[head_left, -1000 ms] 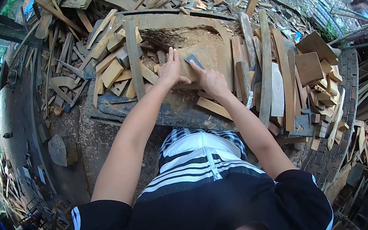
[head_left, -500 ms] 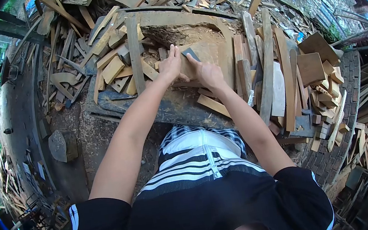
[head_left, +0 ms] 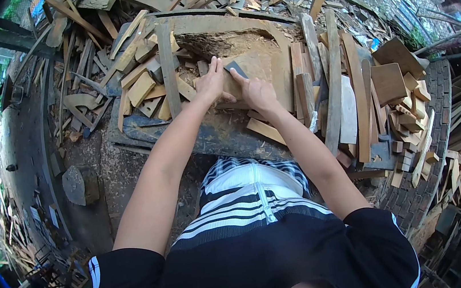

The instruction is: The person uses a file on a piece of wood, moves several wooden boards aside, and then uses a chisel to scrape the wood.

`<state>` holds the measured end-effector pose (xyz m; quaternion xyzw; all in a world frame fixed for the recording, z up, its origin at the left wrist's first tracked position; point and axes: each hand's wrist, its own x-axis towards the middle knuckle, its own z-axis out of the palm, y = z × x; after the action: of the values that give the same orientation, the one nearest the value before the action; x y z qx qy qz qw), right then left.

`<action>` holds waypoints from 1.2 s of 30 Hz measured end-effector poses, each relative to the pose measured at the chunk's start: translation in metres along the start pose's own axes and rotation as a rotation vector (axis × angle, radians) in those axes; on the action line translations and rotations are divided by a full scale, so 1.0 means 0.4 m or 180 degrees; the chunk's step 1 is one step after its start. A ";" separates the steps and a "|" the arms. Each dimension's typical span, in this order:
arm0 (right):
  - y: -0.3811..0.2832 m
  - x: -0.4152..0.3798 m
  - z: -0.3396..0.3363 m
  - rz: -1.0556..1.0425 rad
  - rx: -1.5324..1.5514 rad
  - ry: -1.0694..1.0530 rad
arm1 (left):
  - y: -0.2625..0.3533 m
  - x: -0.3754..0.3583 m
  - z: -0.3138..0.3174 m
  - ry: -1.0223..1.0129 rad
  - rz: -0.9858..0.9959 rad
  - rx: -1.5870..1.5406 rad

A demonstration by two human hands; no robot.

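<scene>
A flat, light-brown wooden piece [head_left: 260, 66] lies on the worn wooden slab [head_left: 216, 24] in front of me. My left hand [head_left: 211, 84] rests at its left edge, fingers stretched forward and thumb apart. Beside it, my right hand [head_left: 257, 90] is closed around a small dark flat piece [head_left: 235, 67], its index finger extended along the top. The dark piece touches the surface of the wooden piece. Both hands are close together, and the undersides of their fingers are hidden.
Short wood blocks [head_left: 141, 89] lie left of the slab beside an upright-running grey strip [head_left: 168, 68]. Long boards [head_left: 332, 82] and stacked offcuts [head_left: 405, 116] fill the right side. A cut log [head_left: 80, 184] stands on the ground at left.
My right hand and the dark piece have shifted slightly left, closer to my left hand. My left hand has moved very little.
</scene>
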<state>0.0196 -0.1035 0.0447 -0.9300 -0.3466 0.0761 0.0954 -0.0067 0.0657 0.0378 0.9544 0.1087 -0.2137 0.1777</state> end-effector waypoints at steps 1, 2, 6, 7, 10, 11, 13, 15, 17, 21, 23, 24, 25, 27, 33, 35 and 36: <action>0.003 -0.026 -0.002 -0.0015 -0.0027 0.0072 | 0.000 -0.002 0.001 0.0023 0.0026 -0.0006; 0.001 -0.052 -0.008 -0.0043 -0.0058 0.0138 | 0.000 -0.002 0.002 0.0048 0.0041 -0.0021; 0.010 -0.168 -0.039 -0.0016 -0.0088 -0.0358 | -0.009 -0.003 0.011 0.0060 0.0003 -0.0065; 0.008 -0.161 -0.037 -0.0016 -0.0087 -0.0373 | -0.010 -0.002 0.012 0.0078 -0.0002 -0.0066; 0.002 -0.098 -0.028 0.0112 0.0027 -0.0361 | 0.003 -0.004 0.006 0.0011 0.0018 -0.0058; -0.001 -0.051 -0.017 0.0138 0.0046 -0.0185 | 0.002 -0.003 0.000 -0.0026 -0.0018 -0.0051; -0.003 -0.014 0.002 0.0168 0.0081 -0.0001 | 0.000 -0.003 0.002 -0.0003 -0.0020 -0.0014; 0.000 -0.010 0.007 0.0071 -0.0044 0.0086 | 0.000 0.004 0.013 0.0010 0.0005 0.0004; 0.015 -0.075 -0.004 0.0073 -0.0103 -0.0012 | -0.007 0.013 0.019 0.0103 0.0059 0.0046; 0.042 -0.179 -0.041 0.0063 -0.0298 -0.0340 | -0.011 -0.002 0.017 0.0130 0.0051 0.0030; 0.041 -0.140 -0.035 0.0163 -0.0305 -0.0370 | -0.003 -0.002 0.010 0.0160 0.0100 0.0035; 0.043 -0.102 -0.020 0.0151 -0.0341 -0.0164 | 0.000 0.001 0.009 0.0168 0.0111 0.0036; 0.046 -0.068 -0.004 0.0127 -0.0372 0.0045 | 0.000 0.001 0.009 0.0150 0.0097 0.0061; 0.048 -0.008 0.023 0.0133 -0.0317 0.0181 | -0.001 -0.004 0.002 0.0139 0.0074 0.0105; 0.041 -0.135 -0.034 0.0234 -0.0185 -0.0190 | -0.009 0.005 0.012 0.0166 0.0056 0.0046; 0.038 -0.143 -0.044 0.0302 -0.0172 -0.0381 | -0.008 0.014 0.022 0.0105 -0.0018 0.0131; 0.037 -0.126 -0.047 0.0344 -0.0097 -0.0510 | -0.008 0.010 0.024 0.0087 -0.0006 0.0138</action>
<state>-0.0047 -0.1500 0.0633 -0.9397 -0.3035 0.1500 0.0490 -0.0077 0.0655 0.0272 0.9608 0.1073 -0.2032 0.1553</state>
